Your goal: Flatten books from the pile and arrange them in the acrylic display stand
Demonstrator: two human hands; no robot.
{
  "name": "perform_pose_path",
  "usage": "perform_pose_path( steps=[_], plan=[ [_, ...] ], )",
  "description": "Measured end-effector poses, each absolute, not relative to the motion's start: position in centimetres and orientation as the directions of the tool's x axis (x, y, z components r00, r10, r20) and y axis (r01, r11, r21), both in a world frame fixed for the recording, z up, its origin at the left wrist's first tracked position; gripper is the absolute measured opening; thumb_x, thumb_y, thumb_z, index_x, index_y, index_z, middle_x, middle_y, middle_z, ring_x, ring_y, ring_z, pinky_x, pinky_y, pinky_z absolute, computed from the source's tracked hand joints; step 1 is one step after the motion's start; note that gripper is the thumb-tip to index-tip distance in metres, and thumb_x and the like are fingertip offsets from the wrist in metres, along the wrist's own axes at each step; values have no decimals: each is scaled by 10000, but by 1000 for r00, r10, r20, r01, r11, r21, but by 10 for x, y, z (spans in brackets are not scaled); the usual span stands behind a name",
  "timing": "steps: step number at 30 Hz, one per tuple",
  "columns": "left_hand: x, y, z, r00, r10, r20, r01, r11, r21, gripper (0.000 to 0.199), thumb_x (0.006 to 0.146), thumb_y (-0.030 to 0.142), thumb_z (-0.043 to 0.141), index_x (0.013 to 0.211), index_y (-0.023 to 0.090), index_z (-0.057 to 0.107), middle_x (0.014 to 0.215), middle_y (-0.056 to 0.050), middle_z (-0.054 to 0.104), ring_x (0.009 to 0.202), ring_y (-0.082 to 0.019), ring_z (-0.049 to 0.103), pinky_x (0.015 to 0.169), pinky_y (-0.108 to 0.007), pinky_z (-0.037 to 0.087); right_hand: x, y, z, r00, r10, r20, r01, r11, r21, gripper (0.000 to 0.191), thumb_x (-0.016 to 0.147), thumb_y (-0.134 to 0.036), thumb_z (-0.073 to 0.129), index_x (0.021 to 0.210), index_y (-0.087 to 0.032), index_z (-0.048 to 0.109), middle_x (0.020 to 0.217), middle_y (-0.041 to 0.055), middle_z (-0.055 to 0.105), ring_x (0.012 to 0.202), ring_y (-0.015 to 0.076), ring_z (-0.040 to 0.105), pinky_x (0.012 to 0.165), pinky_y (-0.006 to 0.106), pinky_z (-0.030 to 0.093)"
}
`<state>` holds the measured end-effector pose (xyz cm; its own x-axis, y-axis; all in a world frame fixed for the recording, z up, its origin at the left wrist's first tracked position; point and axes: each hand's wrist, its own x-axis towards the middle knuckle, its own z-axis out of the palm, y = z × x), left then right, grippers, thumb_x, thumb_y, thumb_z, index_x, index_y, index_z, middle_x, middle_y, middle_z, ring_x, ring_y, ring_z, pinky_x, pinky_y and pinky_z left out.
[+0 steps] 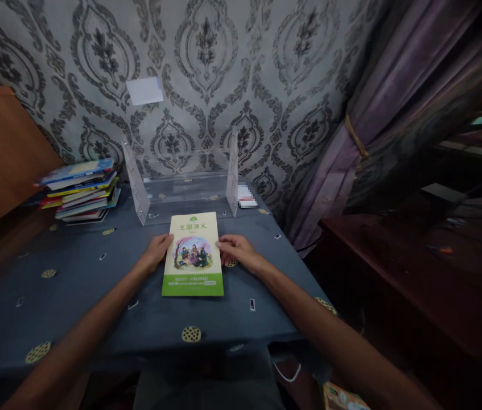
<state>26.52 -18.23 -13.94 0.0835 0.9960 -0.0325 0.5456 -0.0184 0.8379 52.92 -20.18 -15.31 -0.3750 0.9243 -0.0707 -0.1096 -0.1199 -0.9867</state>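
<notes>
Both hands on the green-and-cream book!
Left hand and right hand grasp the book's side edges, over the blue tablecloth, before the clear acrylic rack.

Cloth covering table, dark blue, printed, looking matt. Far centre: rack showing clear, smooth, glossy plastic. Book showing smooth paper cover. Far left: stack showing paper, covers catching light. Right: curtain hanging in cloth folds; red-brown table showing a faint sheen.
</notes>
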Motion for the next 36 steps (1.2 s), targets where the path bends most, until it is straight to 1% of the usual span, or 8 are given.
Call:
perform_pose_path(
  steps=[3, 6, 11, 15, 18, 21, 30, 36],
  plan=[
    [252, -182, -136, 120, 991, 51, 659, -118, 743, 254, 865, 368, 564, 677, 198, 570, 573, -16, 590, 667, -231, 659, 725, -358, 532, 528, -195, -165, -282, 957, -67, 8, -67, -998, 390, 691, -510, 782, 814, -186, 606, 555, -29, 645, 429, 117, 601, 420, 207, 484],
    [248, -180, -136, 154, 979, 134, 716, -204, 667, 114, 863, 260, 527, 809, 204, 611, 771, -46, 656, 848, -241, 657, 877, -385, 493, 529, -193, -173, -212, 977, 7, 111, 31, -993, 305, 769, -452, 696, 910, -188, 636, 598, -24, 665, 443, 122, 601, 436, 221, 492],
    [251, -168, -159, 323, 877, 355, 780, -459, 426, 291, 908, 212, 445, 1151, 159, 596, 1152, -142, 654, 1108, -272, 600, 998, -441, 474, 533, -200, -168, -114, 947, 301, 566, 311, -764, 268, 904, -288, 528, 1075, -173, 699, 794, 57, 747, 682, 199, 700, 669, 327, 571],
    [248, -159, -178, 338, 857, 388, 774, -488, 404, 367, 943, 225, 430, 1291, 151, 522, 1239, -150, 642, 1153, -268, 605, 1018, -454, 486, 509, -199, -153, -404, 794, 455, 651, 599, -466, 341, 957, -214, 483, 1245, -155, 656, 1184, 144, 722, 1140, 265, 657, 1009, 435, 514],
    [244, -158, -184, 345, 835, 429, 760, -517, 394, 390, 959, 225, 419, 1339, 159, 479, 1262, -145, 643, 1174, -259, 608, 1034, -457, 489, 475, -189, -147, -643, 667, 377, 569, 745, -348, 425, 1005, -223, 439, 1404, -116, 536, 1416, 186, 592, 1357, 261, 522, 1147, 458, 412],
    [240, -158, -186, 356, 816, 454, 743, -543, 392, 399, 946, 189, 404, 1337, 137, 468, 1278, -165, 643, 1203, -267, 604, 1045, -472, 490, 444, -176, -147, -722, 645, 251, 579, 762, -291, 468, 1019, -216, 403, 1459, -68, 459, 1483, 223, 521, 1433, 285, 440, 1186, 526, 347],
    [239, -159, -181, 338, 848, 408, 770, -498, 399, 377, 940, 212, 444, 1306, 146, 503, 1271, -158, 656, 1205, -280, 605, 1042, -483, 495, 465, -149, -168, -650, 720, 245, 638, 692, -338, 516, 1033, -312, 385, 1500, -97, 425, 1544, 187, 461, 1486, 275, 365, 1223, 518, 290],
    [237, -159, -184, 354, 837, 417, 781, -509, 361, 358, 956, 217, 413, 1276, 157, 562, 1287, -144, 654, 1262, -278, 564, 1084, -489, 468, 523, -132, -186, -475, 817, 328, 633, 576, -517, 486, 998, -286, 410, 1462, -178, 503, 1490, 131, 543, 1415, 274, 474, 1169, 523, 384]
  ],
)
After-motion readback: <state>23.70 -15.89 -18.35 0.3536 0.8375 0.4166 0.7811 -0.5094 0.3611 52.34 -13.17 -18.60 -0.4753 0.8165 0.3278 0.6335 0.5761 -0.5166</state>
